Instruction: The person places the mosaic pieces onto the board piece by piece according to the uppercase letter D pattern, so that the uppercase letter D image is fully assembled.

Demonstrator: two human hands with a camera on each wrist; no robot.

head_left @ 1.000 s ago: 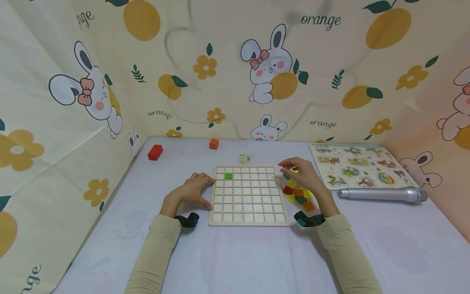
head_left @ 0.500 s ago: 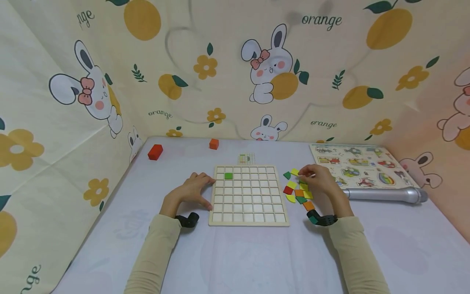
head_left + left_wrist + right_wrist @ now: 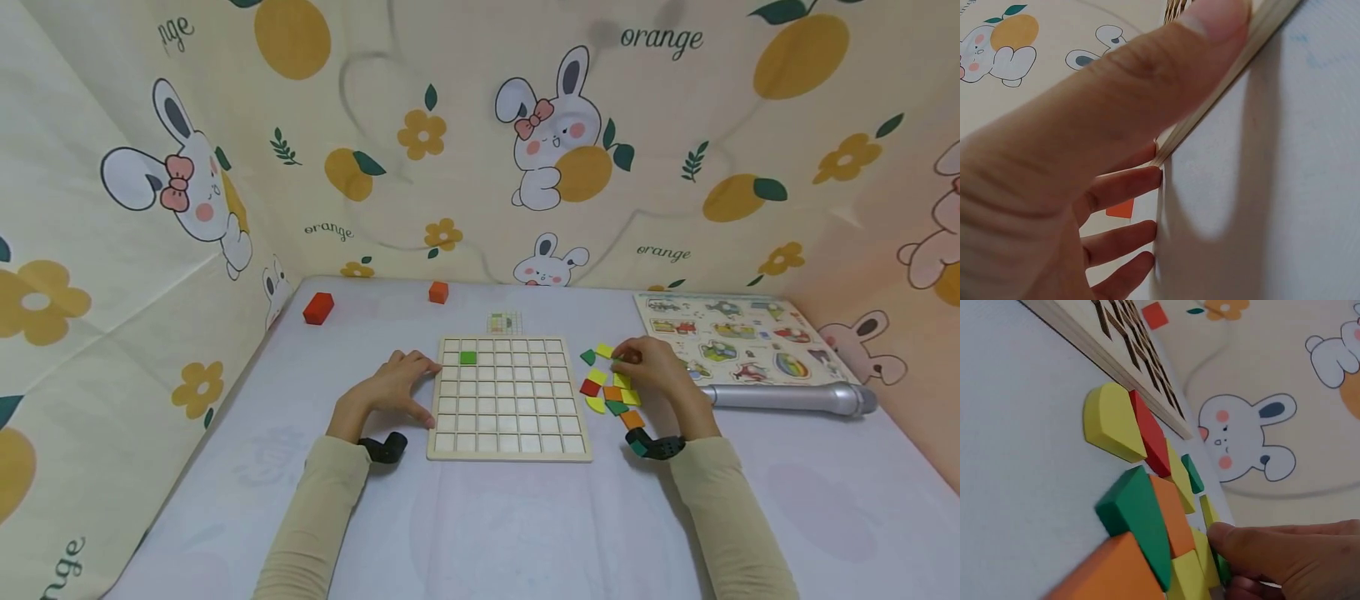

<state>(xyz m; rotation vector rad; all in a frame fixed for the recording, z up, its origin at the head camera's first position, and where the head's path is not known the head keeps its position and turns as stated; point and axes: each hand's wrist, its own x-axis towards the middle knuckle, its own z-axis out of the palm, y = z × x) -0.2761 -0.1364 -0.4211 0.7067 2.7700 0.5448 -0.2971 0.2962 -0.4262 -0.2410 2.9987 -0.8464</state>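
Note:
A wooden grid board [image 3: 510, 457] lies flat, with one green square [image 3: 468, 357] in an upper left cell. My left hand [image 3: 393, 387] rests against its left edge, thumb and fingers spread apart; the left wrist view shows the thumb [image 3: 1210, 37] touching the rim. Right of the board lies a group of coloured blocks, including a yellow rounded one [image 3: 1107, 422], a red one [image 3: 1149, 437] and an orange one [image 3: 632, 419]. At its far right side my right hand [image 3: 656, 367] pinches a green block [image 3: 1224, 570], mostly hidden by the thumb and fingers.
Behind the board lies a small printed grid card [image 3: 505, 322]. A red block [image 3: 318, 308] and an orange cube [image 3: 438, 292] stand at the back left. A picture puzzle board [image 3: 738, 333] and a silver microphone [image 3: 787, 397] lie on the right.
My right hand has moved right from the board's upper right corner to the coloured blocks, staying there over the last half second. The left hand keeps its place at the board.

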